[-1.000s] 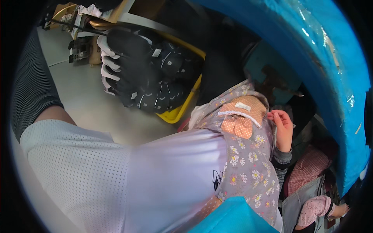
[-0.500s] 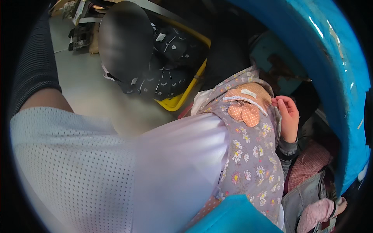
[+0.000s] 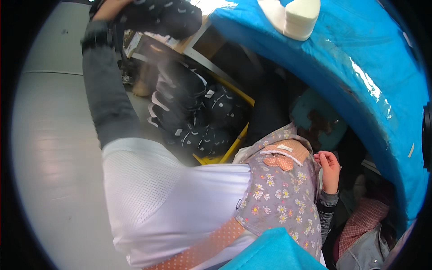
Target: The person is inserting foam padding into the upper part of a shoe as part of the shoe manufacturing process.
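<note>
My left hand (image 3: 107,6) is raised to the top left edge, in a grey sleeve, gripping a black padded piece with small white marks (image 3: 164,17). Only part of the hand shows. Below it, a yellow bin (image 3: 234,148) holds several more black pieces (image 3: 198,121) stacked on their sides. My right hand (image 3: 330,170) rests low against my flowered apron (image 3: 279,202), fingers loosely curled, with nothing in it.
A blue covered table edge (image 3: 360,72) curves across the upper right, with a white foam block (image 3: 294,15) on it. Grey floor (image 3: 49,148) lies to the left. A shelf frame (image 3: 198,45) stands behind the bin. Red checked cloth (image 3: 364,220) lies at lower right.
My left arm has lifted the black piece from just above the bin up to the top of the view. My right hand has stayed on the apron.
</note>
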`<action>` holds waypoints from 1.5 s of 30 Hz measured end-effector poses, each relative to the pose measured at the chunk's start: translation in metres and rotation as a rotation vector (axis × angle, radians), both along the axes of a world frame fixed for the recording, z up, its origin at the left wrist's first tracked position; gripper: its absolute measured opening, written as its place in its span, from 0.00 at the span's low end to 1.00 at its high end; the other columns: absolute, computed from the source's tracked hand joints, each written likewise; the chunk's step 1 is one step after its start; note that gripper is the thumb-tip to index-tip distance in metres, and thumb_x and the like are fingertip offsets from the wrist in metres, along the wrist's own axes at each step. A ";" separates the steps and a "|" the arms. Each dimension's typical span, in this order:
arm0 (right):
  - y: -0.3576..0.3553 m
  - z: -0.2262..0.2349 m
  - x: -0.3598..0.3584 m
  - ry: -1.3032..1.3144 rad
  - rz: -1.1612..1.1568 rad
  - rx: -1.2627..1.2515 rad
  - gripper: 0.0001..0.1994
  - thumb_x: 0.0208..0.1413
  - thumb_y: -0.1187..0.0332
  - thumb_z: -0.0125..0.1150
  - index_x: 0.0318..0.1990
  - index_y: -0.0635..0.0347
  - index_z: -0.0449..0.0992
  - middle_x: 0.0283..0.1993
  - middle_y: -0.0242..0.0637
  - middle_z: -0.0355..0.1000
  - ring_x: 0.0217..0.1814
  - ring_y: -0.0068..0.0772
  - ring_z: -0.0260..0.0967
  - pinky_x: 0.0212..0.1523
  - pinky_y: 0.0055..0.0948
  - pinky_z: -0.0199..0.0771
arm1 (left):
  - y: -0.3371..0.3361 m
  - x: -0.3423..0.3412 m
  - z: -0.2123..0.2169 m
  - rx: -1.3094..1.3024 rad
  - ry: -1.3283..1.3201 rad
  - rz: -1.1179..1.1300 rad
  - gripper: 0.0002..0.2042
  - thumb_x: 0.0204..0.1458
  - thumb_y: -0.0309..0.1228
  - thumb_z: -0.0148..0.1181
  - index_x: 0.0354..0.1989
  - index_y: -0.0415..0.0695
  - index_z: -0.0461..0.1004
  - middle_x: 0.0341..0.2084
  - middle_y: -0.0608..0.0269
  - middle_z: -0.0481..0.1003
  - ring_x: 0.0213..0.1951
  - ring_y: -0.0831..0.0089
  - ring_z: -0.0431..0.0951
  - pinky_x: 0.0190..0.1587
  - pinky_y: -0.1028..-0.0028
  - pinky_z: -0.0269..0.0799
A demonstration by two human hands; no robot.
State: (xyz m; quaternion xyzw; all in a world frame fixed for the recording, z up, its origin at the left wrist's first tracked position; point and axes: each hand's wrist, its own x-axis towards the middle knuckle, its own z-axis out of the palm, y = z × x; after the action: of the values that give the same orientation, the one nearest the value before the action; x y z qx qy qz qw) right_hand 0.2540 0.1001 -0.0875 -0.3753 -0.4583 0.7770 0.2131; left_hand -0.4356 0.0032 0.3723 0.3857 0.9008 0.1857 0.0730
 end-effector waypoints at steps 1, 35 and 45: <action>-0.007 0.004 -0.001 -0.019 -0.062 -0.022 0.07 0.61 0.72 0.52 0.41 0.66 0.72 0.38 0.36 0.74 0.41 0.24 0.71 0.46 0.22 0.69 | 0.029 0.041 -0.030 -0.304 0.360 -0.150 0.25 0.52 0.51 0.56 0.46 0.40 0.75 0.35 0.55 0.78 0.39 0.71 0.78 0.47 0.70 0.69; 0.101 0.188 -0.407 0.515 0.697 0.149 0.29 0.58 0.40 0.46 0.59 0.49 0.66 0.58 0.30 0.68 0.59 0.32 0.60 0.54 0.37 0.61 | -0.215 0.330 -0.282 0.108 0.837 -0.148 0.24 0.41 0.35 0.72 0.47 0.40 0.74 0.44 0.59 0.75 0.46 0.64 0.75 0.50 0.69 0.70; 0.035 0.172 -0.313 0.172 0.811 0.414 0.16 0.57 0.60 0.58 0.49 0.56 0.68 0.39 0.26 0.69 0.38 0.17 0.63 0.32 0.19 0.63 | -0.294 0.390 -0.332 0.787 -0.355 0.371 0.31 0.41 0.31 0.70 0.55 0.35 0.67 0.50 0.55 0.72 0.51 0.64 0.73 0.54 0.67 0.68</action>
State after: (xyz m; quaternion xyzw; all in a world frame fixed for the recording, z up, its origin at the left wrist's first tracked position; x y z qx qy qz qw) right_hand -0.0592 0.1349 0.0842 -0.0495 -0.6942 0.7181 -0.0006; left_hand -0.0454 -0.2907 0.0403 0.1790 0.7891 0.5862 0.0396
